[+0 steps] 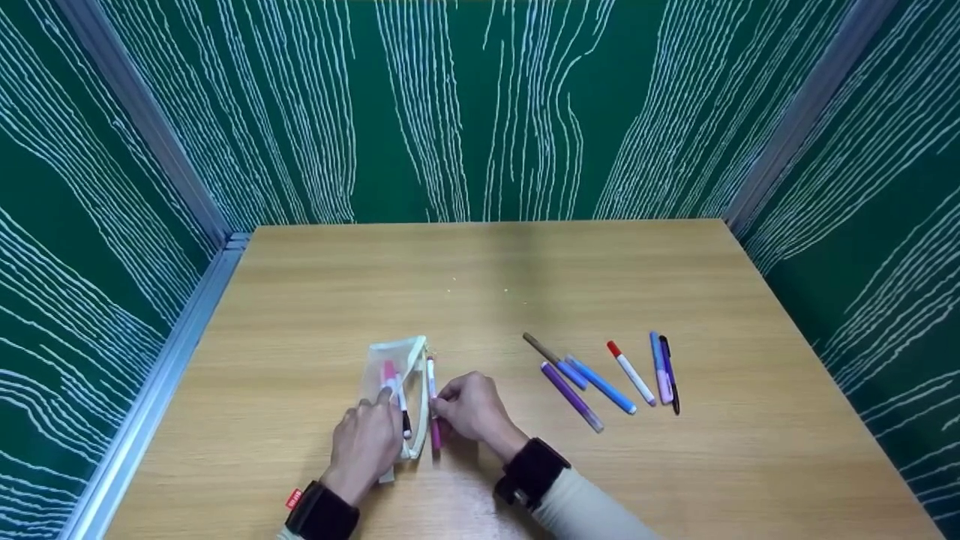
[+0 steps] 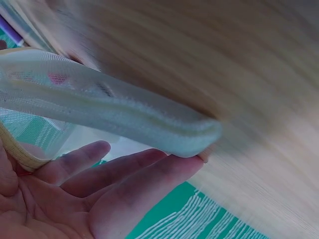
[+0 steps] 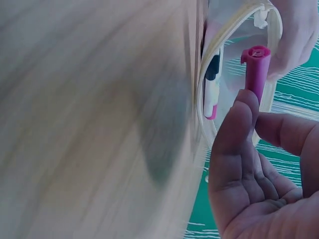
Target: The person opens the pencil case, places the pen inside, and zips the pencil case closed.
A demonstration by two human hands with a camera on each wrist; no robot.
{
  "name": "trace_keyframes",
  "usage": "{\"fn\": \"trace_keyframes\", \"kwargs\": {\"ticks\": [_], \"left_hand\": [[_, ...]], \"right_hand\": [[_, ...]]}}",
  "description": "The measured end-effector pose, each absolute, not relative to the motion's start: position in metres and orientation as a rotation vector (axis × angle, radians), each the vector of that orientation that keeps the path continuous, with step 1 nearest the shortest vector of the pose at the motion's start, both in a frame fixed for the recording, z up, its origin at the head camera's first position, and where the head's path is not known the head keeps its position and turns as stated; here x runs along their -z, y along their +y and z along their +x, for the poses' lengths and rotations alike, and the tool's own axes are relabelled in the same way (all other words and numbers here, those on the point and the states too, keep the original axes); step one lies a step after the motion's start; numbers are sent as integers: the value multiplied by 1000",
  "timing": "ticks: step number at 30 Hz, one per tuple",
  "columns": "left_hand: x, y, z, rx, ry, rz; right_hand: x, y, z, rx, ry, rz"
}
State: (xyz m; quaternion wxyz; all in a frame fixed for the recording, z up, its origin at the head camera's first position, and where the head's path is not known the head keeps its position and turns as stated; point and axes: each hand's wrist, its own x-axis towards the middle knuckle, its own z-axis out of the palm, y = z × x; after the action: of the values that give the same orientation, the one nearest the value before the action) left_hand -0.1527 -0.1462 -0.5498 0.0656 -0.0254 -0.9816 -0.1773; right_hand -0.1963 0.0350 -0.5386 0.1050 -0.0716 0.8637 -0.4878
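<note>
A white mesh zip pouch [image 1: 409,352] lies at the front left of the table, its zipped mouth spread apart toward the right. My left hand [image 1: 367,439] holds it by the near side, fingers [image 2: 134,184] along the mesh. Inside are a pink pen [image 1: 388,369] and a white marker with a black band [image 3: 213,74]. My right hand [image 1: 474,409] pinches a white marker with a magenta cap [image 3: 257,72] between thumb and fingertips, right at the pouch's mouth. In the right wrist view the magenta end points toward the opening.
Right of my hands lie a brown pen [image 1: 540,347], a purple marker [image 1: 571,397], a blue marker [image 1: 604,386], a red-capped white marker [image 1: 630,373], a blue-and-lilac marker [image 1: 661,367] and a dark pen [image 1: 670,375]. Green walls with white lines surround the wooden table [image 1: 337,285].
</note>
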Motion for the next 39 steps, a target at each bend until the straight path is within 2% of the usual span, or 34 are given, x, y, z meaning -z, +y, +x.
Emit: {"fn": "trace_keyframes", "kwargs": {"ticks": [10,24,39], "left_hand": [[552,-148,-151,528,-2896,-104],[552,-147,-152,537,-2934,-89],[553,-147,-151,501,-2880,-122]], "right_hand": [[542,10,-199,1505,2429,-106],[543,-11,-202,1507,2398,-89],[546,-10,-199,1462,2436,-351]]}}
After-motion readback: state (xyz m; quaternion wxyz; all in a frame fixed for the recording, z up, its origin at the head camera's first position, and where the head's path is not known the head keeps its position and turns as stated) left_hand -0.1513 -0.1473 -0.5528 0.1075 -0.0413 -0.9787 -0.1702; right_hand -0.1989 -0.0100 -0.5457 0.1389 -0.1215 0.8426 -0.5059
